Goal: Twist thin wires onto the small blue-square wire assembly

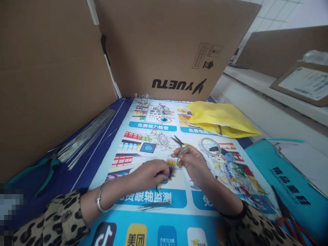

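My left hand (155, 174) is closed over the printed sheet, its fingers pinching a small dark purple piece (170, 172) of thread or wire. Just to its right, my right hand (192, 163) pinches a thin green strand (185, 150), which bends above and below the fingertips. The hands are close together but apart. Pliers (178, 140) with dark jaws and a yellow handle lie behind the right hand, partly hidden by it. Short thin wires (156, 205) rest on the sheet below the left hand. A tangle of fine wire (159, 136) lies beyond both hands.
Cardboard panels (164, 48) wall the back and left. At left lie straight wires (88, 135) and teal-handled pliers (50, 169). To the right are a wire coil (211, 147), tangled coloured wires (234, 172), a yellow bag (220, 114), a teal box (289, 177) and red-handled scissors (294, 225).
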A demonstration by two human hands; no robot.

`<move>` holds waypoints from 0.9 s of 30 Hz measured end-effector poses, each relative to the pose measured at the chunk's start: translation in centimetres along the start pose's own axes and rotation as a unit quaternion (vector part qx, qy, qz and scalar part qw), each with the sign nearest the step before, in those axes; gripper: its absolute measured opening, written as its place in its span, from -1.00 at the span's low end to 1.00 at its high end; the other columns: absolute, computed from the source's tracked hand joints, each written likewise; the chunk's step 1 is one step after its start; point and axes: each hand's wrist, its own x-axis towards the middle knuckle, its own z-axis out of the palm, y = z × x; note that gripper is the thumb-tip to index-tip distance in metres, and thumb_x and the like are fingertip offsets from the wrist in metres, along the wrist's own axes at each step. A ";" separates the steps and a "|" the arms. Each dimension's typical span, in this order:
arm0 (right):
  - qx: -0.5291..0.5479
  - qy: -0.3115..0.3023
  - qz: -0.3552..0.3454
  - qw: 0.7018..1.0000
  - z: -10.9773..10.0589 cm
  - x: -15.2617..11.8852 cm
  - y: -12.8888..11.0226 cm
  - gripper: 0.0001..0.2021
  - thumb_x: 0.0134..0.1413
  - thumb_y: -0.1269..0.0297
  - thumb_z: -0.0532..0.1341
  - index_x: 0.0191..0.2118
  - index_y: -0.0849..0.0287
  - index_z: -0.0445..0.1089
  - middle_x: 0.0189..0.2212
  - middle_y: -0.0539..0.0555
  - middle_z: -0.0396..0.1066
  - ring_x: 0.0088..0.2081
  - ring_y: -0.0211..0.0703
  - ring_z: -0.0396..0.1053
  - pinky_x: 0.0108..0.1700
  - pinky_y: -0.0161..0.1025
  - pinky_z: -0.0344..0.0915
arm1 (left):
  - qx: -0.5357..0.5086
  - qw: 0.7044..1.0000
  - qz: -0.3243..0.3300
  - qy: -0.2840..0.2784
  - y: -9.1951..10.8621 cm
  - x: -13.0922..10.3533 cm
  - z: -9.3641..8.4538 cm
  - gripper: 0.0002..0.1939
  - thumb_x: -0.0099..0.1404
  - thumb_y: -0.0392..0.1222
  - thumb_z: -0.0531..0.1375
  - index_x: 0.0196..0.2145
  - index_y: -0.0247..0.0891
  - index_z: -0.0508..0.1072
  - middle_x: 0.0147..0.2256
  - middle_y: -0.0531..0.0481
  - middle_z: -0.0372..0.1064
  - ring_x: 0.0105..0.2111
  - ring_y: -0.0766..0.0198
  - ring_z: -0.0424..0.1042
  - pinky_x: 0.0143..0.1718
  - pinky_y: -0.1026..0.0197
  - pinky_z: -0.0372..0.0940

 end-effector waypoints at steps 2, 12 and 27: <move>0.015 0.000 0.014 1.000 -0.2 0.1 -0.1 -0.87 -0.16 0.38 0.29 -0.50 0.17 0.29 -0.40 0.00 0.41 -0.41 -0.25 0.40 -0.60 -0.43 0.17 | 0.080 0.993 0.070 -0.048 0.3 -0.1 -0.2 -0.89 0.23 -0.35 0.08 -0.42 -0.25 0.38 -0.39 0.03 0.39 -0.32 0.30 0.32 -0.24 0.24 0.19; -0.035 -0.060 0.083 0.994 0.3 0.0 1.1 -0.84 -0.03 0.30 0.24 -0.44 0.15 0.20 -0.72 -0.19 0.13 -0.76 -0.48 -0.05 -0.73 -0.47 -0.04 | 0.128 0.985 0.101 0.049 0.3 -1.8 -1.1 -0.67 0.28 -0.38 -0.04 -0.05 -0.21 0.34 -0.16 -0.09 0.44 -0.18 0.21 0.40 -0.18 0.13 0.26; -0.376 0.060 -0.019 0.924 2.0 1.8 0.0 -0.83 -0.06 0.15 0.22 -0.42 0.13 0.28 -0.70 -0.17 0.01 -0.69 -0.40 -0.05 -0.64 -0.38 -0.08 | -0.204 0.865 -0.191 0.416 -3.0 -0.8 -2.7 -0.84 0.22 -0.10 0.14 -0.34 -0.22 0.25 -0.46 0.14 0.19 -0.54 0.42 0.17 -0.47 0.34 0.14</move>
